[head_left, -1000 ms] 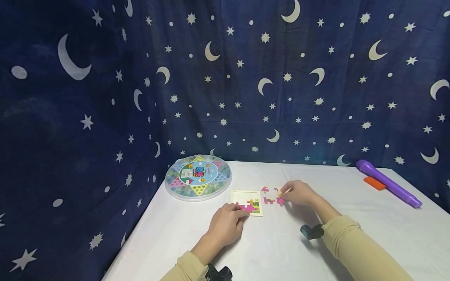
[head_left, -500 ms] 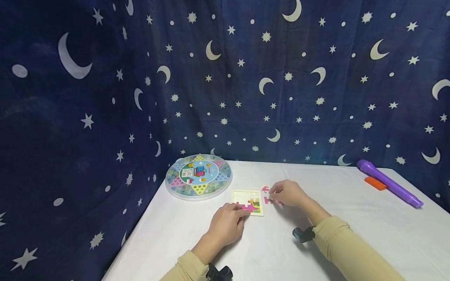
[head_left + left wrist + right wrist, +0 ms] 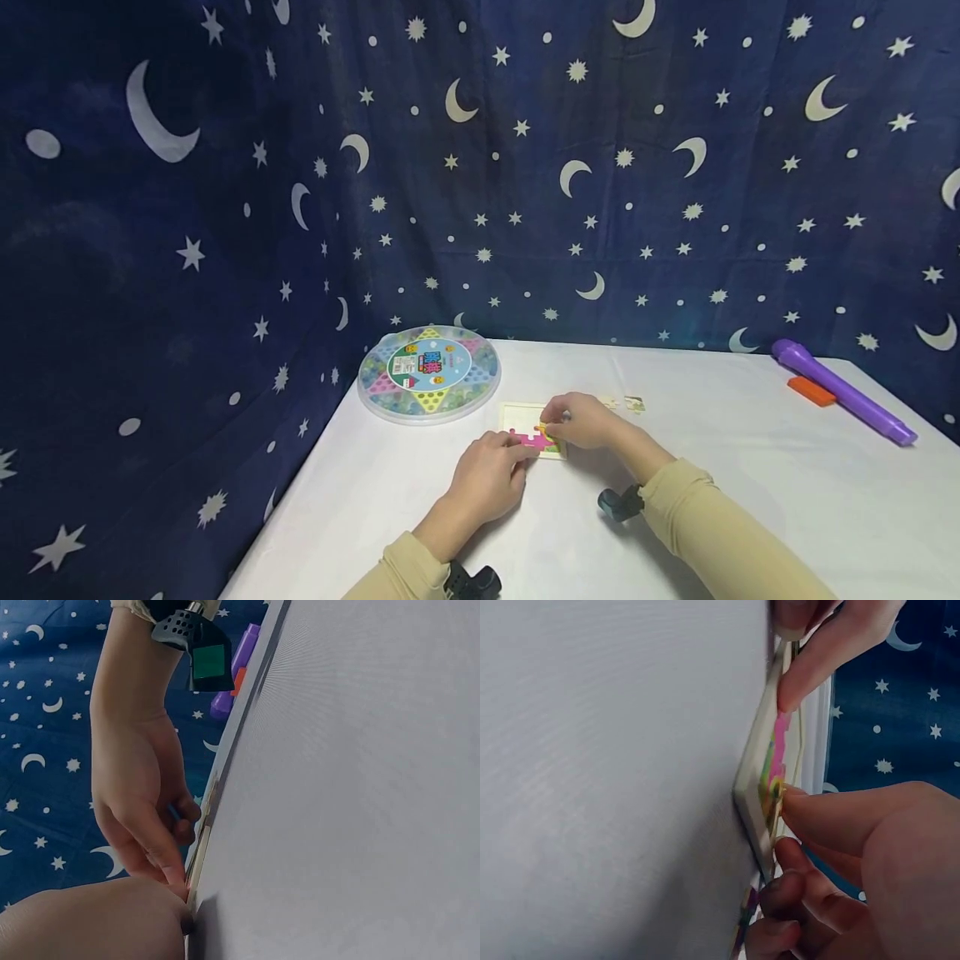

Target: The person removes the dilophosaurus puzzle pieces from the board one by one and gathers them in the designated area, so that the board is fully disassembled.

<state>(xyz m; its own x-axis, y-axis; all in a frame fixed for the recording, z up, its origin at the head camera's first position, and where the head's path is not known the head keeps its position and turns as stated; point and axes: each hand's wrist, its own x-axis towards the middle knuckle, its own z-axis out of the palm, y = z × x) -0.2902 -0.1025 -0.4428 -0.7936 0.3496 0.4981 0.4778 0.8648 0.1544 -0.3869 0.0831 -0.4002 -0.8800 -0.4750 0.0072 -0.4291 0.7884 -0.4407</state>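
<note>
right hand (image 3: 583, 422) moved onto puzzle tray (image 3: 525, 414), piece (image 3: 543, 432) pinched

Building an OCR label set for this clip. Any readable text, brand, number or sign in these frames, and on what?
Round game box: its centre label carries print and small pictures, too small and blurred to read.
Puzzle tray: a picture only, no lettering visible.
Purple wand and orange block: no marks visible.
Star-and-moon backdrop: pattern only, no words.
Nothing legible in either wrist view.
</note>
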